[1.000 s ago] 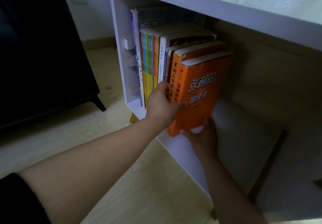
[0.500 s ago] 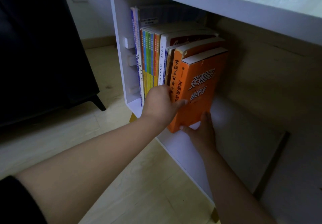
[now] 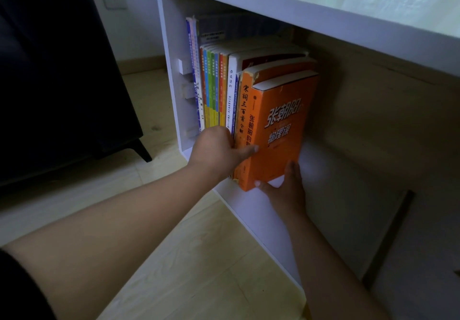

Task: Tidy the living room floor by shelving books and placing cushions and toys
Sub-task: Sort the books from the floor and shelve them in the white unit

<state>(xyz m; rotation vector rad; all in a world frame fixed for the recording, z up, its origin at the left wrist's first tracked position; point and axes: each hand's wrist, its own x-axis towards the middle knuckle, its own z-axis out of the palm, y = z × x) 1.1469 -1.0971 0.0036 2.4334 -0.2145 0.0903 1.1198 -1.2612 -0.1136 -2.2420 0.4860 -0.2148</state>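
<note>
**Q:** Where does the orange book [image 3: 281, 130] stand?
**A:** Near upright at the right end of the row of books [image 3: 214, 90] on the white shelf [image 3: 251, 212], its foot by the front edge.
**Q:** And the hands?
**A:** The right hand [image 3: 283, 190] grips its lower corner, thumb at the spine and fingers on the cover. The left hand [image 3: 216, 150] lays its thumb across the spine. Its fingers are hidden, so their hold cannot be told.

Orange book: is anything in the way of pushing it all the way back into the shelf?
Nothing visible blocks it. The orange book stands at the right end of the row of books, with bare shelf floor beside it. Behind it is too dark to see.
</note>
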